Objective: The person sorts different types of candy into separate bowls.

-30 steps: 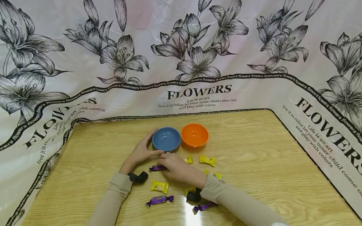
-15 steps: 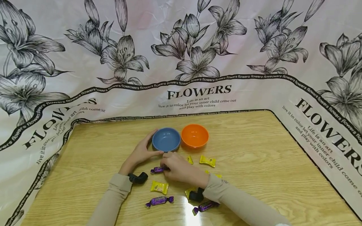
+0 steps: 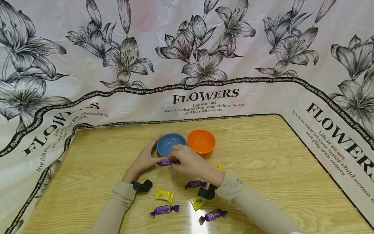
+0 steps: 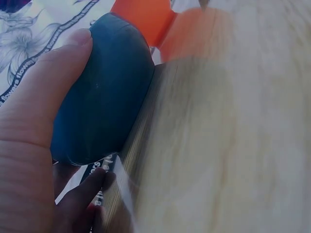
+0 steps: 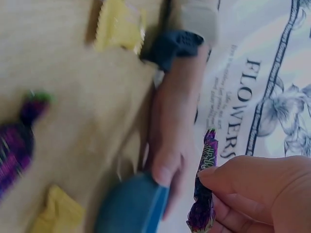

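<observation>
My left hand (image 3: 145,157) holds the blue bowl (image 3: 167,143) at its left side, thumb at the front and fingers behind. In the left wrist view the thumb lies along the outer wall of the blue bowl (image 4: 107,97). A purple twist-wrapped candy (image 3: 165,162) is pinched between the thumb and fingers of my right hand (image 3: 191,164), just in front of the bowl's near rim. The right wrist view shows this candy (image 5: 205,179) raised off the table, near the blue bowl (image 5: 131,208). My right hand hides part of that bowl's rim.
An orange bowl (image 3: 201,141) stands right beside the blue one. Nearer me lie purple candies (image 3: 163,210), (image 3: 212,215), (image 3: 194,184) and yellow candies (image 3: 164,195), (image 3: 198,202). Another yellow candy (image 3: 219,167) is partly behind the right wrist. A flower-printed cloth (image 3: 204,71) borders the table.
My right hand has lifted the purple candy and moved up towards the blue bowl's near rim. Another purple candy now shows below the right hand. The left hand has kept its hold.
</observation>
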A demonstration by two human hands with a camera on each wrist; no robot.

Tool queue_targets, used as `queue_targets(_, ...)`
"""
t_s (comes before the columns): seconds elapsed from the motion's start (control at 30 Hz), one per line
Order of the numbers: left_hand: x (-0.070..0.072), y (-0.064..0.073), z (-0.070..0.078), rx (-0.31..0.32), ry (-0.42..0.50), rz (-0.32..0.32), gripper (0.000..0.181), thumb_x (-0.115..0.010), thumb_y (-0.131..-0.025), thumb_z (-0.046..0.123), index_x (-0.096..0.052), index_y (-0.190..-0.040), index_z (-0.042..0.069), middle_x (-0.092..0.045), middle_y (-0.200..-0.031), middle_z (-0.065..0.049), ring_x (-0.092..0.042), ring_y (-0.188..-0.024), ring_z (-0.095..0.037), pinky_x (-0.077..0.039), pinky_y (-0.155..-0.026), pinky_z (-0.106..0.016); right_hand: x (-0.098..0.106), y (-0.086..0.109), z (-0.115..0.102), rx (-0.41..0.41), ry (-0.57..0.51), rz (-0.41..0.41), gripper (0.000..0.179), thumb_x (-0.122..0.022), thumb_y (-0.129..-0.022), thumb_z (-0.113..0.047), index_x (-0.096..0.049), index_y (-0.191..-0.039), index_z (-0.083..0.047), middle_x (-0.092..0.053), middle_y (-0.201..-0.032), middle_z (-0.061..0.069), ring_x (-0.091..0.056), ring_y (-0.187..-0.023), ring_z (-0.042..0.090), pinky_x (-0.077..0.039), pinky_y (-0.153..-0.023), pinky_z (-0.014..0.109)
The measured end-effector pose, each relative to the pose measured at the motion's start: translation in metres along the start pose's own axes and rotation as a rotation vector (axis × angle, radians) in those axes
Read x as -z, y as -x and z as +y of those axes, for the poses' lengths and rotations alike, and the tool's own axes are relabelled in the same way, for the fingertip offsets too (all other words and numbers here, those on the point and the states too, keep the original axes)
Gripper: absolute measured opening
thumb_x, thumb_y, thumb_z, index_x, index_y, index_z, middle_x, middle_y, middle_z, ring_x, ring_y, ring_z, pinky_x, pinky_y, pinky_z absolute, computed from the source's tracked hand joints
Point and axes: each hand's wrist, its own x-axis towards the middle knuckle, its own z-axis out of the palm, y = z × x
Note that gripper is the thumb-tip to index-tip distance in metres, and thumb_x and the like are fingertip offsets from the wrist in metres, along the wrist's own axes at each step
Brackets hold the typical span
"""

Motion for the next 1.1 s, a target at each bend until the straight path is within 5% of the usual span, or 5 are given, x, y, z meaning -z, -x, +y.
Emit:
queue_targets(0.17,-0.002,-0.003,-0.01,-0.001,0.018,0.005,0.098,-0.085,-0.079,0.011,-0.025,-0.157,0.004,-0.029,-0.159,-0.017,-0.024,-0.146,-0.039,-0.016,-0.118,-0.059,0.013,-0.009,0.01,-0.016,-0.02,0.034,0.013,-0.077,-0.084,-0.002,-0.074,-0.096,-0.005,-0.065,-0.096,0.005,-0.062,-0.091,0.018,-0.055,-0.082,0.029)
queue_targets(0.27,-0.001,-0.002,-0.011,0.023,0.032,0.008,0.1,-0.086,-0.079,0.02,-0.026,-0.158,0.012,-0.03,-0.161,-0.008,-0.024,-0.147,-0.032,-0.017,-0.119,-0.056,0.016,-0.014,0.019,-0.046,-0.03,0.042,0.012,-0.075,-0.085,-0.001,-0.074,-0.097,-0.003,-0.066,-0.098,0.007,-0.062,-0.094,0.02,-0.055,-0.084,0.03)
queue_targets(0.57,0.003,-0.003,-0.013,0.007,0.032,0.003,0.102,-0.087,-0.077,0.034,-0.027,-0.158,0.015,-0.032,-0.16,-0.005,-0.026,-0.147,-0.029,-0.02,-0.118,-0.056,0.006,-0.031,0.047,-0.136,-0.005,0.003,0.014,-0.072,-0.088,0.0,-0.073,-0.101,-0.001,-0.068,-0.103,0.01,-0.063,-0.099,0.024,-0.055,-0.088,0.034)
queue_targets(0.77,0.004,-0.004,-0.015,0.007,0.034,-0.011,0.103,-0.086,-0.078,0.036,-0.026,-0.158,0.014,-0.031,-0.16,-0.005,-0.026,-0.147,-0.027,-0.02,-0.119,-0.054,-0.005,-0.043,0.056,-0.091,0.071,-0.025,0.011,-0.072,-0.087,0.001,-0.075,-0.097,-0.002,-0.069,-0.098,0.009,-0.063,-0.098,0.024,-0.052,-0.092,0.036)
queue_targets(1.1,0.005,-0.006,-0.018,0.006,0.027,-0.009,0.102,-0.086,-0.078,0.035,-0.027,-0.158,0.014,-0.031,-0.16,-0.006,-0.026,-0.147,-0.027,-0.021,-0.119,-0.053,-0.018,-0.061,0.061,-0.046,0.3,-0.05,0.007,-0.07,-0.087,-0.001,-0.075,-0.086,-0.006,-0.067,-0.085,0.004,-0.059,-0.082,0.02,-0.051,-0.076,0.032)
